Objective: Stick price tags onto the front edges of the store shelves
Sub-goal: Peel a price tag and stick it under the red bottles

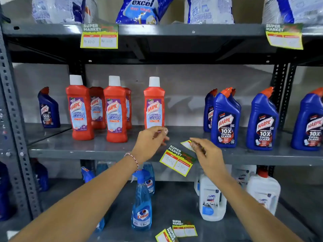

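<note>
A yellow-and-green price tag hangs tilted across the front edge of the middle shelf, its upper right corner under my right hand. My right fingertips pinch a second price tag, mostly hidden by the hand. My left hand hovers just left of them over the shelf, thumb and forefinger pinched; whether anything is in the pinch is unclear. Two tags are stuck on the top shelf's front edge. Two loose tags lie on the bottom shelf.
Red Harpic bottles stand left on the middle shelf and blue Harpic bottles right. A Colin spray bottle and white Domex jugs stand below. Detergent bags fill the top shelf. A perforated upright bounds the left.
</note>
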{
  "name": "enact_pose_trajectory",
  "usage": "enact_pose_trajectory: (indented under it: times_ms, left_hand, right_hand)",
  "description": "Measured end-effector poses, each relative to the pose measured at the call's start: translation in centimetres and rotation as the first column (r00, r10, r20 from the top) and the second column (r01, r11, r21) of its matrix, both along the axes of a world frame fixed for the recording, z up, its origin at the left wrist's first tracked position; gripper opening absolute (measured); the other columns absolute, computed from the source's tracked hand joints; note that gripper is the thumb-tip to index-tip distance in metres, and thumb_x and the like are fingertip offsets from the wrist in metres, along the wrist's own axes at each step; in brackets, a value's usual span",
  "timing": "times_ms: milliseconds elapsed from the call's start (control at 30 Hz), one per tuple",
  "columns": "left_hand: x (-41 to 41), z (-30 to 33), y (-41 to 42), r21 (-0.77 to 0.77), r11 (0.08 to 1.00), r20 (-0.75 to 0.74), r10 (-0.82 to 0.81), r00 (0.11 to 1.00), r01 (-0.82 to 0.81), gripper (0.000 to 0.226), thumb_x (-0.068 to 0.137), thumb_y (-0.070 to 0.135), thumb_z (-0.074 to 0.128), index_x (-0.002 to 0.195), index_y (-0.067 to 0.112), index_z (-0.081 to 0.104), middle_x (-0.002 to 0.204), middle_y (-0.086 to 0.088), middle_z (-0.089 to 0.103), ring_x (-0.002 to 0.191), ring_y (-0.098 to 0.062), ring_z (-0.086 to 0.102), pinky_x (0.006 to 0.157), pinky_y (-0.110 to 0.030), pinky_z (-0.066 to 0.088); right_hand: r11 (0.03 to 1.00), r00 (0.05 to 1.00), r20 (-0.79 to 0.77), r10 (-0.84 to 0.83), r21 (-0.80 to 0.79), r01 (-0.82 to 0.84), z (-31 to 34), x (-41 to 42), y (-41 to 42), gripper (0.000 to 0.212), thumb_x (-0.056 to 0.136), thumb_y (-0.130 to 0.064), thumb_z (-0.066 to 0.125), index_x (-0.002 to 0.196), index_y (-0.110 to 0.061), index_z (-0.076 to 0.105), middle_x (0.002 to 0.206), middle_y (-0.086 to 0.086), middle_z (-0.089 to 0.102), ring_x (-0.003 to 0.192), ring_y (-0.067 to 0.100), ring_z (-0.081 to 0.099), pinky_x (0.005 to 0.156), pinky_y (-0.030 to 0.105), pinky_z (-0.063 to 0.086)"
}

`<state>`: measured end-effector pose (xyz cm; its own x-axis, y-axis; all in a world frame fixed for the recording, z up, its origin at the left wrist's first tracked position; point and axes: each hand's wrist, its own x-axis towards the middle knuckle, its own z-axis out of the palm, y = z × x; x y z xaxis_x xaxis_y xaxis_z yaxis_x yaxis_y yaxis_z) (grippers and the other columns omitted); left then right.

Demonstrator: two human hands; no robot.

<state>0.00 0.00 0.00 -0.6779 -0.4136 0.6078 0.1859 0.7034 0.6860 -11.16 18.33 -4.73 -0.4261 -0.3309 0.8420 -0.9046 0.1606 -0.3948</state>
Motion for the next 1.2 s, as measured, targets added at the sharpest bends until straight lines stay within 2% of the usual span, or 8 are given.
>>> enact_pose_trajectory:
  times_ms: [100, 200, 333, 533, 733, 1000, 1100, 1200]
  left_hand:
    - [-0.8, -0.8, 0.1, 0.111, 0.986, 0.086, -0.134, 0.987, 0.124, 0.021, 0.085, 0.035, 0.07, 0.086, 0.016, 0.077, 0.083, 0.0, 0.077, 0.078, -0.014, 0.072, 0.074, -0.028, 0.058]
    - [-0.7, -1.3, 0.1, 0.09, 0.974, 0.165, -0.219, 0.962, 0.207, 0.013, 0.081, 0.012, 0.076, 0.093, 0.008, 0.077, 0.077, 0.009, 0.074, 0.067, 0.007, 0.067, 0.067, -0.009, 0.053]
    - [-0.5, -1.5, -0.1, 0.056, 0.978, 0.173, -0.206, 0.963, 0.2, 0.013, 0.078, 0.003, 0.077, 0.09, 0.009, 0.078, 0.073, 0.007, 0.075, 0.066, 0.002, 0.068, 0.073, -0.021, 0.058]
    - [3.1, -2.8, 1.3, 0.174, 0.947, 0.1, -0.288, 0.952, 0.268, 0.027, 0.077, -0.007, 0.074, 0.074, 0.019, 0.076, 0.061, 0.013, 0.075, 0.062, 0.003, 0.068, 0.064, -0.011, 0.055]
    - [8.7, -5.9, -1.7, 0.358, 0.926, -0.107, -0.082, 0.991, 0.116, 0.023, 0.079, -0.009, 0.07, 0.077, 0.014, 0.074, 0.062, 0.01, 0.076, 0.059, 0.002, 0.068, 0.059, -0.01, 0.054]
    - [13.2, -6.8, -9.6, 0.54, 0.84, -0.162, 0.164, 0.973, -0.052, 0.014, 0.081, -0.006, 0.069, 0.079, 0.008, 0.072, 0.061, 0.007, 0.076, 0.057, -0.002, 0.07, 0.057, -0.015, 0.058]
    - [13.6, -6.7, -11.7, 0.533, 0.837, -0.145, 0.232, 0.962, -0.121, 0.005, 0.08, -0.004, 0.072, 0.08, 0.002, 0.073, 0.064, 0.001, 0.077, 0.06, -0.009, 0.07, 0.062, -0.023, 0.06]
    - [13.6, -6.5, -13.4, 0.486, 0.852, -0.115, 0.285, 0.952, -0.196, 0.01, 0.077, 0.005, 0.078, 0.078, -0.003, 0.072, 0.075, -0.019, 0.077, 0.067, -0.031, 0.072, 0.071, -0.042, 0.061]
  right_hand:
    - [0.999, 0.997, 0.066, 0.027, 0.042, -0.03, -0.6, 0.0, -0.1, 0.018, 0.086, -0.008, 0.071, 0.103, -0.011, 0.075, 0.088, -0.022, 0.063, 0.084, -0.001, 0.062, 0.078, 0.004, 0.041]
    - [0.992, 0.995, 0.095, 0.025, 0.118, -0.037, -0.3, 0.1, -0.3, 0.014, 0.081, -0.015, 0.077, 0.095, -0.016, 0.079, 0.087, -0.014, 0.067, 0.085, -0.001, 0.055, 0.078, 0.002, 0.036]
    - [0.994, 0.995, 0.088, 0.051, 0.09, -0.059, -0.5, 0.0, -0.7, 0.012, 0.076, -0.011, 0.08, 0.087, -0.016, 0.08, 0.082, -0.012, 0.069, 0.09, -0.013, 0.052, 0.079, 0.005, 0.036]
    - [0.949, 0.937, 0.265, 0.23, 0.154, -0.276, 0.5, 2.0, 0.5, 0.015, 0.074, 0.0, 0.08, 0.078, -0.015, 0.078, 0.076, -0.006, 0.073, 0.082, 0.006, 0.064, 0.076, 0.015, 0.049]
    - [0.94, 0.912, 0.305, 0.276, 0.113, -0.323, 0.3, 7.1, -3.7, 0.02, 0.077, -0.014, 0.081, 0.095, -0.021, 0.077, 0.069, -0.015, 0.073, 0.079, -0.006, 0.067, 0.076, 0.006, 0.045]
    - [0.962, 0.972, 0.093, 0.213, 0.153, -0.226, -0.2, 11.9, -14.9, 0.012, 0.077, -0.026, 0.078, 0.089, -0.027, 0.076, 0.089, -0.011, 0.077, 0.084, 0.007, 0.068, 0.086, 0.044, 0.05]
    - [0.969, 0.978, 0.057, 0.199, 0.139, -0.205, -0.3, 12.8, -17.9, 0.01, 0.077, -0.027, 0.076, 0.087, -0.026, 0.076, 0.085, -0.01, 0.077, 0.08, 0.011, 0.068, 0.082, 0.049, 0.05]
    - [0.975, 0.984, 0.047, 0.173, 0.137, -0.178, -0.6, 13.0, -19.9, 0.009, 0.077, -0.026, 0.076, 0.086, -0.027, 0.075, 0.083, -0.011, 0.076, 0.078, 0.011, 0.067, 0.078, 0.049, 0.051]
